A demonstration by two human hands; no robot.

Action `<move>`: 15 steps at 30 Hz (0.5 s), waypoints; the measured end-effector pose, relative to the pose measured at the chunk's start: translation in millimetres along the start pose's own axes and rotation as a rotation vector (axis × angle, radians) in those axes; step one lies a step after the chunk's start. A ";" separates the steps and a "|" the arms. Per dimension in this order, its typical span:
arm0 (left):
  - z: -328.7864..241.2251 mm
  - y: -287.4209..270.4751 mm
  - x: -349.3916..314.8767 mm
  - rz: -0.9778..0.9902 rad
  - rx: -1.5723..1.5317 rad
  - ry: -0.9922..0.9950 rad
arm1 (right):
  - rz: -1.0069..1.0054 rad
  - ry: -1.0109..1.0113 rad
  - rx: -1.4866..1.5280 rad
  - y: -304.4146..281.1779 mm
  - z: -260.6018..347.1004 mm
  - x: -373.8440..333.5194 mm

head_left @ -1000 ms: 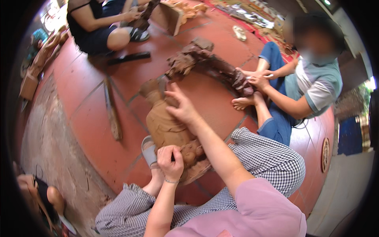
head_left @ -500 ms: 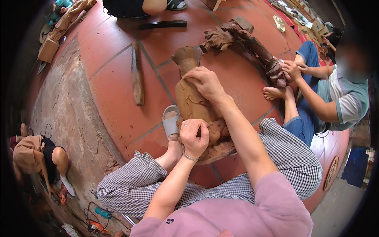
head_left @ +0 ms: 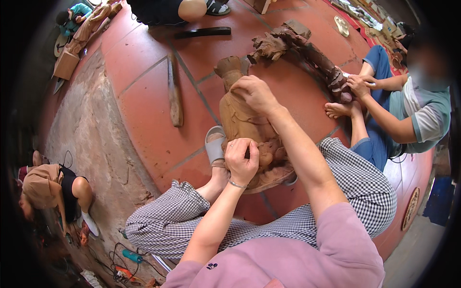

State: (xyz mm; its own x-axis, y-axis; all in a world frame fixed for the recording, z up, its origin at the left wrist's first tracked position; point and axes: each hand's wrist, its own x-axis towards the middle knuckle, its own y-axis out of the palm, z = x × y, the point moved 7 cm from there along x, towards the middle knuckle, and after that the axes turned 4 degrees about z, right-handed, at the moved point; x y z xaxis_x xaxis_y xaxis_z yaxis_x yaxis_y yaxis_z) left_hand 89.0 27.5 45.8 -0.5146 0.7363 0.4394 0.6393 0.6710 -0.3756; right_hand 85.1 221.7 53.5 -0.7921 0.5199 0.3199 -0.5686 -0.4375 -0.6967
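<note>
1. Head view, widest thing first: a red-brown tiled floor point(head_left: 144, 105), with tile showing left of the work, so there seems to be elbow room on that side.
2. A seated co-worker in a teal-and-white shirt point(head_left: 425, 125) sits at the right, bare foot toward the work; that side looks tighter.
3. A brown carved wooden figure point(head_left: 237, 122) is on the tiles between the wearer's knees, rounded base nearest, narrow flared end pointing away. Whether it lies flat or leans cannot be told.
4. A dark, gnarled wooden carving point(head_left: 312, 55) stretches from beyond the figure's far end to the co-worker, bounding reach ahead and right.
5. A long, worn wooden bar point(head_left: 175, 93) lies left of the figure, well apart.
6. The right hand point(head_left: 254, 96), spread and raised a second ago, now has its fingers gathered against the figure's upper part; handling seems centred there. Anything pinched is hidden.
7. The left hand point(head_left: 242, 161) is clenched over the lower end near the base; its contents cannot be seen.
</note>
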 end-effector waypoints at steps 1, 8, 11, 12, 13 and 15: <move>0.6 -0.6 -1.6 0.005 -0.007 0.003 | -0.039 0.038 0.080 -4.9 -13.9 -7.5; -5.3 1.4 -0.8 -0.029 0.006 0.005 | -0.171 0.264 0.208 -20.1 -49.7 -38.7; -2.3 1.9 -1.2 -0.024 0.040 0.015 | -0.089 0.084 -0.036 -2.9 3.7 -14.2; -1.1 1.6 -1.6 -0.022 0.050 0.020 | -0.042 0.055 -0.086 4.1 13.2 -10.9; 0.9 2.2 -3.5 -0.015 0.035 0.016 | -0.074 0.041 -0.049 1.6 10.2 -17.1; 0.6 0.1 -2.9 0.000 0.014 0.013 | -0.132 -0.010 0.019 -8.1 -1.5 -26.9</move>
State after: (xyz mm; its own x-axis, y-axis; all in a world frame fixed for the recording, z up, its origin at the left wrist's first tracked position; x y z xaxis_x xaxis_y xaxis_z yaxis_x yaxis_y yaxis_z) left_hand 90.1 25.5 44.0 -0.5072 0.7349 0.4503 0.6309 0.6725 -0.3868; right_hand 111.4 212.4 49.6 -0.7121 0.5664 0.4148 -0.6721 -0.3792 -0.6360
